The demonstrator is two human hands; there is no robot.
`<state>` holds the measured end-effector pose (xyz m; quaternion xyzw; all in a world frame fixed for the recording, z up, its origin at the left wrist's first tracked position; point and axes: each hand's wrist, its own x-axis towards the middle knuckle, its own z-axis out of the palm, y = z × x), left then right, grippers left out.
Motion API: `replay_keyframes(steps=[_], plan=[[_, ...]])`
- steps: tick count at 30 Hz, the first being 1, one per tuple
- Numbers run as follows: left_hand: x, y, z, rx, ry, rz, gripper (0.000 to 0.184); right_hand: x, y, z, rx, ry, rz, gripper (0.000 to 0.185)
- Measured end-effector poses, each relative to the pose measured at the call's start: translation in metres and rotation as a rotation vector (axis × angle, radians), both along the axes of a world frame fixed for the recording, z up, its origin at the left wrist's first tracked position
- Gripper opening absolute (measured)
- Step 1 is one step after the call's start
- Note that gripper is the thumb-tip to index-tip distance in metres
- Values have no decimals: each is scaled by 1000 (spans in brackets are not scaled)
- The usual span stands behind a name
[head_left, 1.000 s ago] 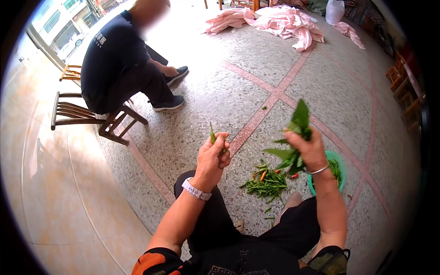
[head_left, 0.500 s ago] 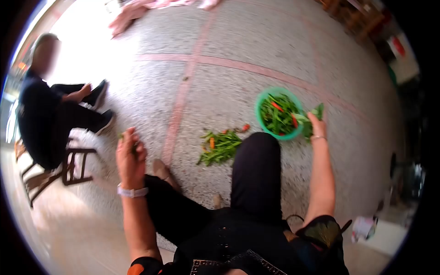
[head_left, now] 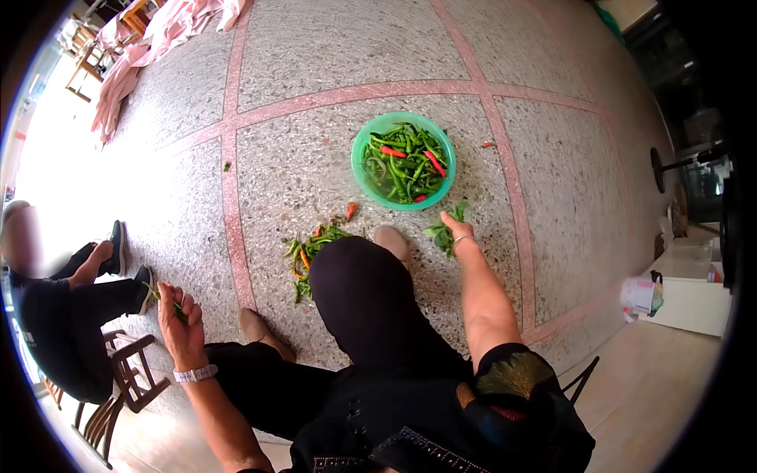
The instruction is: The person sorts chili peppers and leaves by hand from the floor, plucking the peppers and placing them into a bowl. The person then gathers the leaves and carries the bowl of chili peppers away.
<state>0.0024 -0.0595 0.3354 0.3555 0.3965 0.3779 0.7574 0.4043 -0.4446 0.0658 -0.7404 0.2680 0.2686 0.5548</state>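
Observation:
My left hand point(head_left: 181, 325), with a watch on its wrist, is raised at the left, fingers curled around a green chili pepper point(head_left: 180, 314) that shows only in part. On the right, my right hand point(head_left: 457, 229) is closed on a leafy green sprig point(head_left: 438, 234), low over the floor just below the bowl. That green plastic bowl point(head_left: 359, 180) stands on the floor and holds many green chilies and a few red ones point(head_left: 406, 162). A loose pile of green and orange chilies point(head_left: 300, 256) lies on the floor, partly hidden behind my knee.
A seated person point(head_left: 55, 315) is at the left on a wooden chair point(head_left: 134, 366). Pink cloth point(head_left: 118, 98) hangs at the upper left. One red chili point(head_left: 352, 210) lies beside the pile. A white cabinet point(head_left: 690, 296) stands at the right, near a fan-like stand point(head_left: 686, 164).
The view has swung right, so the bowl and the pile appear farther left. My right hand has moved from the bowl's right side to below it, still with leaves. My left hand stays raised.

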Motion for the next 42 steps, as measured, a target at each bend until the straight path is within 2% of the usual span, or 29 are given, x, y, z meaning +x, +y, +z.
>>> replay_keyframes(steps=[1,4,5,8,10,14,18,20,23,27,30,31,34,36,38,41,42], plan=[[5,-1,1,1,18,1,19,-3,7,-3,71,-16,-26,66],[11,1,-2,-6,47,2,19,-2,38,14,-96,66,-62,69],[16,1,-2,-12,50,4,20,-1,46,19,-59,104,-70,72],[18,5,-6,-2,100,7,20,6,60,-34,-123,107,-100,74],[17,10,-11,-14,81,-20,20,7,68,-19,78,180,11,91],[23,9,-9,1,121,-12,21,9,84,-27,124,169,-102,74],[26,13,-11,-6,149,-13,21,8,91,-29,151,82,-205,49],[29,13,-11,-4,168,-18,21,10,83,-55,208,130,-182,46],[31,16,-14,7,178,-46,21,11,82,-59,205,146,-121,48],[41,19,-16,13,191,-64,19,10,70,-32,201,139,26,58],[44,22,-19,8,233,-38,18,18,44,12,285,241,198,60],[45,24,-21,10,244,-33,18,26,18,-38,252,253,262,52],[47,28,-26,7,274,-40,17,49,-21,-14,201,105,319,50],[46,31,-31,-1,284,-67,15,79,-45,-12,-76,3,401,44],[48,33,-38,-8,317,-64,15,116,-54,-18,-493,-45,524,31],[49,39,-46,-22,372,-41,15,164,-52,-24,-737,-184,711,34],[50,41,-50,-27,402,-29,15,177,-48,-25,-750,-215,720,41]])
